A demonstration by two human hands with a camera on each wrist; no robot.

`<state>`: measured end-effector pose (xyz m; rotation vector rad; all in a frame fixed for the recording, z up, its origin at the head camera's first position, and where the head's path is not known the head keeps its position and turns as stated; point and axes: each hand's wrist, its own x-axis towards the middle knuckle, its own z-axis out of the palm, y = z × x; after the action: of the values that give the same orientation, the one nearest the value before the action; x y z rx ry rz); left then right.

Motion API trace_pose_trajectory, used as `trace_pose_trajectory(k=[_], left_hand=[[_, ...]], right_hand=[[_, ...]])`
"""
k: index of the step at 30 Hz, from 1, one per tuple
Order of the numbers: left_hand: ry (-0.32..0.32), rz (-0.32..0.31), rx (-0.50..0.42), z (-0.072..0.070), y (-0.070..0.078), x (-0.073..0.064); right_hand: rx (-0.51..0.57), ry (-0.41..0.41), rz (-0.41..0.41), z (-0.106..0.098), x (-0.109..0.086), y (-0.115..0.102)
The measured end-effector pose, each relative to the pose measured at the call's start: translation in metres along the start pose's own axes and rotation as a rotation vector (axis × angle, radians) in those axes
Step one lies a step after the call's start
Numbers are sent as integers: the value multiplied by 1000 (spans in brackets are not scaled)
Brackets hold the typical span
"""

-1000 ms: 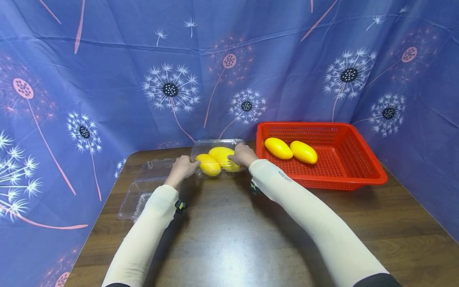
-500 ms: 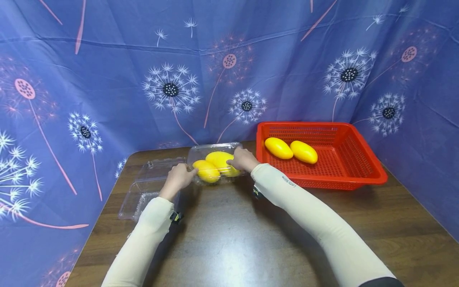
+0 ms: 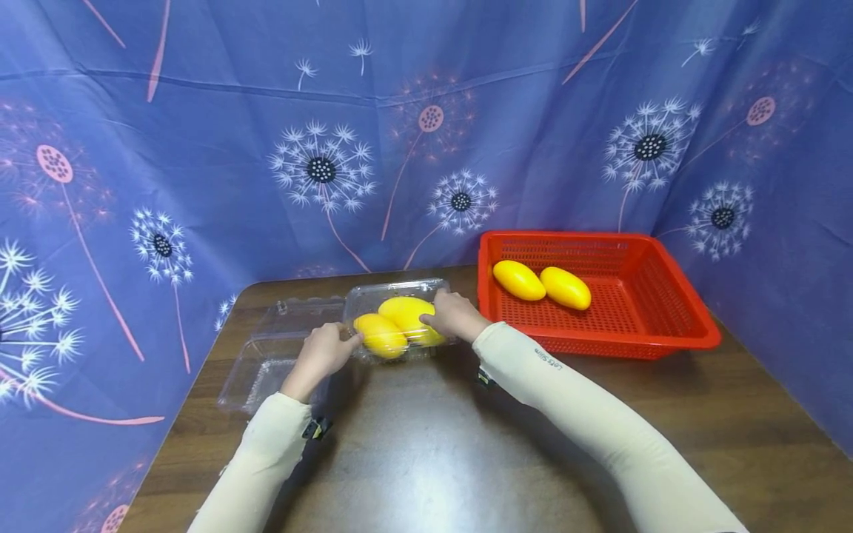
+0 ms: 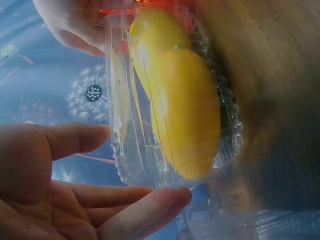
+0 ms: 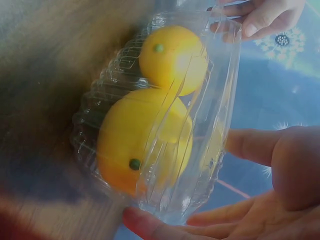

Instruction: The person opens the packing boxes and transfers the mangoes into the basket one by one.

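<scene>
Left hand (image 3: 322, 352) and right hand (image 3: 457, 317) are clamping the clear box (image 3: 368, 298) near the far edge of the table (image 3: 400, 437), ideally squeezing lightly.

1. Tbl (image 3: 400, 429): brown wood-grain top, semi-gloss, bright glare patch nr front ctr. Far L corner rounded.
2. R rear of tbl: red basket (image 3: 600, 342), perf'd plastic, upright, open top, long side roughly along far edge.
3. L side of tbl: clear clamshell (image 3: 256, 377), open, base nearer cam, lid folded back twd far edge. Partly hidden, so full outline n/a.
4. Rear ctr, btwn those two: clear box (image 3: 363, 296), tilted; can't tell if it touches tbl.
5. Clamshell & basket well apart.
</scene>
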<state>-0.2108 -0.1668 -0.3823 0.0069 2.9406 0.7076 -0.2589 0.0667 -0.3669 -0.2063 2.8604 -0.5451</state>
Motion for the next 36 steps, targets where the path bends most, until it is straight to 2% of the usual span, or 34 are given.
trace_pose_trajectory(k=[6, 15, 22, 30, 36], left_hand=[[1, 26, -17, 0, -5, -13], [41, 75, -14, 1, -11, -34], [45, 98, -23, 4, -8, -47], [83, 68, -54, 12, -7, -58], [108, 84, -50, 15, -7, -60]], right_hand=[[-6, 1, -26, 3, -12, 2], [-5, -12, -91, 6, -33, 5], [52, 19, -153, 10, -57, 18], [99, 45, -195, 14, -72, 34], [137, 87, -224, 17, -75, 43]])
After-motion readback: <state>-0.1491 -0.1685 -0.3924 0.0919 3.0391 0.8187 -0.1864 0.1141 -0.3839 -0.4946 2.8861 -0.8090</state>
